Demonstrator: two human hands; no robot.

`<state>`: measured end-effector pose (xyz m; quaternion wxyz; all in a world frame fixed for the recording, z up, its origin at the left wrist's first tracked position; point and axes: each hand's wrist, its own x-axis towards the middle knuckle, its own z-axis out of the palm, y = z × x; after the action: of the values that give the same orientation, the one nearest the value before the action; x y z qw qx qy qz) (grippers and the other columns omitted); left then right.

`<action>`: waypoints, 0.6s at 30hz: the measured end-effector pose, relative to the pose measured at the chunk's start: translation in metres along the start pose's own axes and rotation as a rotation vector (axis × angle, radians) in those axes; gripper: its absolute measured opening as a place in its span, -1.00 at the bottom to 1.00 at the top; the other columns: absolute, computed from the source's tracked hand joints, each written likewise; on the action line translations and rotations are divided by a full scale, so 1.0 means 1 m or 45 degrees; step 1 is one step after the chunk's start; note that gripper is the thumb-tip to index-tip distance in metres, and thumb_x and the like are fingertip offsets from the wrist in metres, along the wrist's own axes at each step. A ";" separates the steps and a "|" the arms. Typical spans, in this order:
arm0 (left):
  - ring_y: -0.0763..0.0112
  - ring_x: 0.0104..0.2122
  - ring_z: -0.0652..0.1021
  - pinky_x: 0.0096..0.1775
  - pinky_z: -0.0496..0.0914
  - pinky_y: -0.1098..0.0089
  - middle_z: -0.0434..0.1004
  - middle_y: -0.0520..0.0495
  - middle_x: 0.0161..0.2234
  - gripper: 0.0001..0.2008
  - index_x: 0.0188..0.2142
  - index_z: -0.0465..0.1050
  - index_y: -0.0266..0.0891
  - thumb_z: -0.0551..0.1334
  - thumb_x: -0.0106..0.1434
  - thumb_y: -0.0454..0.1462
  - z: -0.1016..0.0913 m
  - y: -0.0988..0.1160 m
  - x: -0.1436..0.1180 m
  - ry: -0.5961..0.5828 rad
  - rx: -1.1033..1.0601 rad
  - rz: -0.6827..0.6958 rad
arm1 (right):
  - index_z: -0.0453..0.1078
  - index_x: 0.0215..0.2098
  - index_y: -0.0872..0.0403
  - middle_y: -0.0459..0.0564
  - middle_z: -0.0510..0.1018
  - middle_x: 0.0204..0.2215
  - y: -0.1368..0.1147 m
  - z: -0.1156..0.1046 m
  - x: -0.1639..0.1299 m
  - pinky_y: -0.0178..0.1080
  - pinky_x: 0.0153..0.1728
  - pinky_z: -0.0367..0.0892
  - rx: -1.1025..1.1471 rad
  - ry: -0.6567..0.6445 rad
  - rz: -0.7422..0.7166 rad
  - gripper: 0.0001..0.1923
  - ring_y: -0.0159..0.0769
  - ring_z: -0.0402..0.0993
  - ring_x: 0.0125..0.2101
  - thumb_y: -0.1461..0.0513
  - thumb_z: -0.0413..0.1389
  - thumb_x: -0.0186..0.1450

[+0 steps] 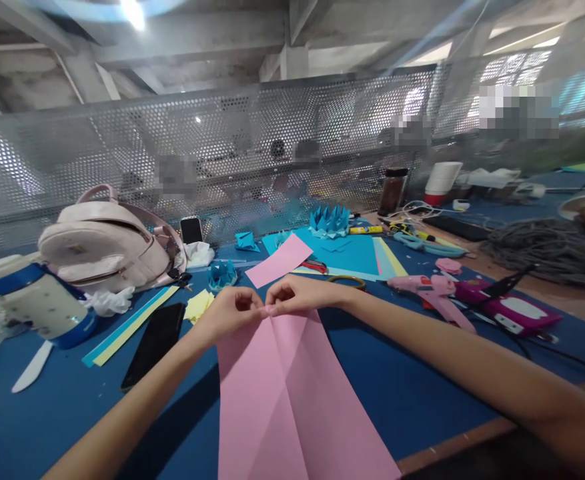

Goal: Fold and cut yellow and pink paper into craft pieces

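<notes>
A creased pink paper sheet [292, 393] lies on the blue table cover [47, 427] in front of me. My left hand [232, 310] and my right hand [295, 295] meet at its far edge, fingertips pinching the middle of that edge together. Fold lines run down the sheet from where the fingers hold it. A smaller pink sheet [279, 260] lies just beyond my hands.
A black phone [153, 343] and blue and yellow paper strips [127, 327] lie left. A pink backpack [105, 243] and a white-blue bottle [37, 303] sit far left. Pink glue guns [435, 293], blue folded paper shapes [329, 220], scissors and grey cord [547, 250] lie right.
</notes>
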<state>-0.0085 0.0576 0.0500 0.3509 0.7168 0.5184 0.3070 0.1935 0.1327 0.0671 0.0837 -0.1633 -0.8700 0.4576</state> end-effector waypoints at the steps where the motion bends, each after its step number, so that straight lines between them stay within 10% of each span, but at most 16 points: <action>1: 0.54 -0.57 0.29 -0.51 0.13 0.51 0.32 0.11 -0.57 -0.70 -0.47 0.44 -0.29 0.32 0.12 -0.08 -0.001 0.001 0.000 0.018 0.009 0.008 | 0.47 -0.29 0.19 -0.18 0.33 -0.56 0.000 -0.001 0.000 -0.39 -0.52 0.02 -0.009 0.010 -0.011 -0.63 -0.50 0.13 -0.55 0.01 0.17 0.24; 18: 0.42 -0.46 0.38 -0.38 0.25 0.45 0.38 0.05 -0.52 -0.84 -0.47 0.41 -0.27 0.19 0.18 -0.23 0.000 0.017 -0.004 0.067 0.032 0.159 | 0.46 -0.34 0.18 -0.13 0.41 -0.47 0.007 -0.001 0.003 -0.37 -0.39 0.12 0.012 0.103 -0.153 -0.77 -0.42 0.27 -0.42 0.15 0.12 0.28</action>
<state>-0.0003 0.0497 0.0634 0.3084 0.7438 0.4856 0.3404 0.1922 0.1380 0.0617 0.1468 -0.1287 -0.8720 0.4489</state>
